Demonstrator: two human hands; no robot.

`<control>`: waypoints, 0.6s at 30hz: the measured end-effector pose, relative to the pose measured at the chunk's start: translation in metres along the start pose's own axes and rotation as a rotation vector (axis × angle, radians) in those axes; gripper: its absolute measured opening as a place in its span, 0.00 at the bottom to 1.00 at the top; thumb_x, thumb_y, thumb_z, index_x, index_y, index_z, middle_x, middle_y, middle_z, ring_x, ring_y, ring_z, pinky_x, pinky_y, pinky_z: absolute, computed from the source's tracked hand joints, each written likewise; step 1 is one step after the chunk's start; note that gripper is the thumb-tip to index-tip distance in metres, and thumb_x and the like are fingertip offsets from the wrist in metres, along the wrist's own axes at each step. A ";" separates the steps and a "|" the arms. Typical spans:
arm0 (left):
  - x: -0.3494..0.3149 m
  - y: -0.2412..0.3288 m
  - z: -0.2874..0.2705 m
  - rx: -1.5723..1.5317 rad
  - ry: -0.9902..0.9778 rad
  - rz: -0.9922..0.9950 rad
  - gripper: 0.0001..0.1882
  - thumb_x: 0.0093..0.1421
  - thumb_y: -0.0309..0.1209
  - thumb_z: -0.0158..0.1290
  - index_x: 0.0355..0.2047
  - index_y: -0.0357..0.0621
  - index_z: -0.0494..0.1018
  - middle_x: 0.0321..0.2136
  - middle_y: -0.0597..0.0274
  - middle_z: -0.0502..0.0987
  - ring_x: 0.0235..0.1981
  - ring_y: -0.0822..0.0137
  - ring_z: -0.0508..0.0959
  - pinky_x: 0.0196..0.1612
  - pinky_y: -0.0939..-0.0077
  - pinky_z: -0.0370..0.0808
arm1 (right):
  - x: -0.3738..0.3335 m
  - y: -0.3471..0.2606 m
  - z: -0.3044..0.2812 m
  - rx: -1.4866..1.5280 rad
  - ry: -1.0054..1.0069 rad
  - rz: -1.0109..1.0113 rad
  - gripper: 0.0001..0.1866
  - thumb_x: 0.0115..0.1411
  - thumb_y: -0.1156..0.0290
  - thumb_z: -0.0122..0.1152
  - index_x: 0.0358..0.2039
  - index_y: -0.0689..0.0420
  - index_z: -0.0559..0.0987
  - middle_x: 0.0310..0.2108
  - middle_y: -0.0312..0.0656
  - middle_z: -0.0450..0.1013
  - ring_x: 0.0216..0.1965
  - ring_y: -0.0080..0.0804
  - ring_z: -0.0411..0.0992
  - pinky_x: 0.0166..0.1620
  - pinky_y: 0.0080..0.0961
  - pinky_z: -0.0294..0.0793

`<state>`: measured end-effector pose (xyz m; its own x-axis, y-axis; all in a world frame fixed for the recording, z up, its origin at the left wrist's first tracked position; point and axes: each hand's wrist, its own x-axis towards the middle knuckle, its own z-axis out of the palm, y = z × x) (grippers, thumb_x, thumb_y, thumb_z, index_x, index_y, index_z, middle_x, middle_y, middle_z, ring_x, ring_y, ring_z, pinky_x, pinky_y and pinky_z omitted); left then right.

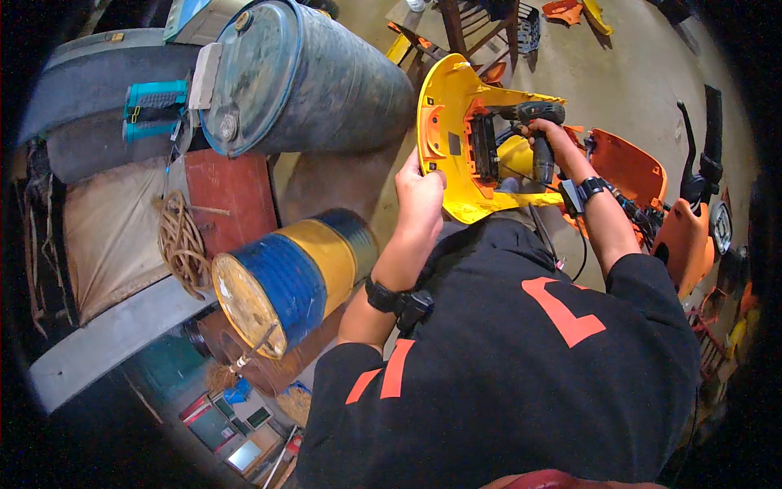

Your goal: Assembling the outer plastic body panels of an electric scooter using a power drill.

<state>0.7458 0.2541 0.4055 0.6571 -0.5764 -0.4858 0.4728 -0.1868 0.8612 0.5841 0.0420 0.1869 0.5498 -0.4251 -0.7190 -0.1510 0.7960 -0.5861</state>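
Note:
A large curved yellow plastic fairing [453,79] with orange inner parts stands upright in front of me. My left hand [421,194] grips its near left edge, the thumb lying on the inner side. In my right hand [555,137] is a black cordless drill [528,112], its handle pointing down and its nose turned left into the hollow of the fairing. The drill's tip is close to a black part [485,148] fixed in the orange centre. Whether the tip touches that part, I cannot tell.
An orange vehicle body panel [629,167] with cables lies beyond my right forearm, near an orange handlebar cover [686,244]. At the left are a big blue drum [342,90], a blue-and-yellow barrel [305,273] and coiled rope [181,240]. Loose orange pieces [564,11] lie on the far floor.

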 end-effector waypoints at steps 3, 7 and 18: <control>-0.001 0.001 -0.001 0.017 -0.031 0.006 0.32 0.44 0.08 0.36 0.51 0.33 0.68 0.44 0.53 0.76 0.43 0.61 0.78 0.49 0.72 0.73 | 0.007 -0.004 -0.009 -0.099 -0.091 0.073 0.08 0.54 0.66 0.55 0.31 0.56 0.74 0.27 0.33 0.75 0.22 0.20 0.70 0.30 0.17 0.72; -0.001 0.002 -0.002 0.048 -0.008 -0.002 0.32 0.43 0.08 0.37 0.51 0.33 0.68 0.45 0.53 0.76 0.44 0.61 0.77 0.49 0.72 0.72 | 0.011 0.000 -0.014 -0.106 -0.059 0.090 0.08 0.53 0.66 0.55 0.31 0.56 0.75 0.27 0.32 0.74 0.22 0.20 0.70 0.30 0.16 0.71; 0.006 -0.004 -0.003 0.024 -0.016 0.018 0.32 0.42 0.08 0.37 0.52 0.33 0.68 0.44 0.53 0.76 0.43 0.62 0.77 0.47 0.73 0.73 | -0.001 -0.001 -0.019 -0.076 -0.060 0.011 0.13 0.51 0.63 0.58 0.34 0.58 0.77 0.27 0.35 0.75 0.23 0.23 0.70 0.30 0.21 0.71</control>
<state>0.7497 0.2538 0.3985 0.6556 -0.5926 -0.4680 0.4468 -0.1952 0.8731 0.5686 0.0338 0.1808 0.5956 -0.3885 -0.7031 -0.2177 0.7645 -0.6068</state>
